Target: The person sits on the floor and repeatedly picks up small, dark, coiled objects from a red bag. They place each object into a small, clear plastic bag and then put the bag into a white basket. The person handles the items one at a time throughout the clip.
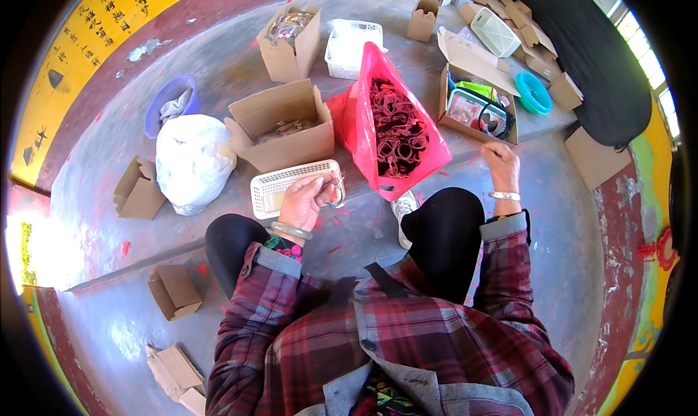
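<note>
My left hand [304, 200], wearing a pale bangle, hangs over the right part of a shallow white plastic basket [259, 198]. Its fingers are pinched together, and what they hold is too small to make out. A small orange-and-white item [336, 196] shows just beside those fingertips. Raised on the right, my right hand [500, 166] is closed with its fingertips curled in; any thing inside it is hidden. Between and beyond both hands stands an open pink plastic bag [432, 141], full of dark red looped cords [398, 129].
Just behind the basket is an open cardboard box [291, 150]. A tied white bag [193, 165] and a purple basin [153, 118] lie left. Beyond my right hand sit a box of mixed goods [476, 132] and a teal bowl [533, 94]. A step edge [145, 260] crosses the floor.
</note>
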Demonstrator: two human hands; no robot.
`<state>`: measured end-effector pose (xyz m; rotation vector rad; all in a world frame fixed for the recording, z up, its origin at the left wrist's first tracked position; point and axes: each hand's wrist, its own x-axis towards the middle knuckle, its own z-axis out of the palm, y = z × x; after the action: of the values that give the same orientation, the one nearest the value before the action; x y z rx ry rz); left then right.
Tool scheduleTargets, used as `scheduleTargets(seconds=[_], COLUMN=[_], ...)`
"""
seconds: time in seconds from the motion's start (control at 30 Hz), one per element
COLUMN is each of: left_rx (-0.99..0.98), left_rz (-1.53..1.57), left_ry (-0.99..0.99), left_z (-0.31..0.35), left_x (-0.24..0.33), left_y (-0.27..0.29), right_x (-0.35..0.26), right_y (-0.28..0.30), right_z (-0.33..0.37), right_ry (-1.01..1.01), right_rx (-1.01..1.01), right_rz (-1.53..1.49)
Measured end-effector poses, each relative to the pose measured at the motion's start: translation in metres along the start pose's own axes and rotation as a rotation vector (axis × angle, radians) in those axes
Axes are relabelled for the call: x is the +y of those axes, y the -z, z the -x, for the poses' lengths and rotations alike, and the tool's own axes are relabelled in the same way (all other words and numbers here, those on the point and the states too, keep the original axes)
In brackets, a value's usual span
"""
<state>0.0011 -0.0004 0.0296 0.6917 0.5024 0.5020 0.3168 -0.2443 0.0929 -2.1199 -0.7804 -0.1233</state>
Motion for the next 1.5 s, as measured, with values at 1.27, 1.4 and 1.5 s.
scheduleTargets(seconds=[1.27,1.4,1.5], left_rx=[0.039,0.04,0.063], left_rz=[0.182,0.179,0.171], left_ry=[-0.019,-0.001,-0.004], left_z=[-0.002,-0.002,0.001], left_x=[-0.003,-0.004,-0.001], left_y=[0.002,0.002,-0.008], right_x=[-0.13,-0.135,-0.135], right_y=[-0.185,-0.182,-0.177], right_z=[0.055,0.059,0.059], right_ry=[-0.293,-0.332,-0.313], right_rx=[-0.916,-0.862,-0.848], right_rz=[-0.723,-0.721,-0.711])
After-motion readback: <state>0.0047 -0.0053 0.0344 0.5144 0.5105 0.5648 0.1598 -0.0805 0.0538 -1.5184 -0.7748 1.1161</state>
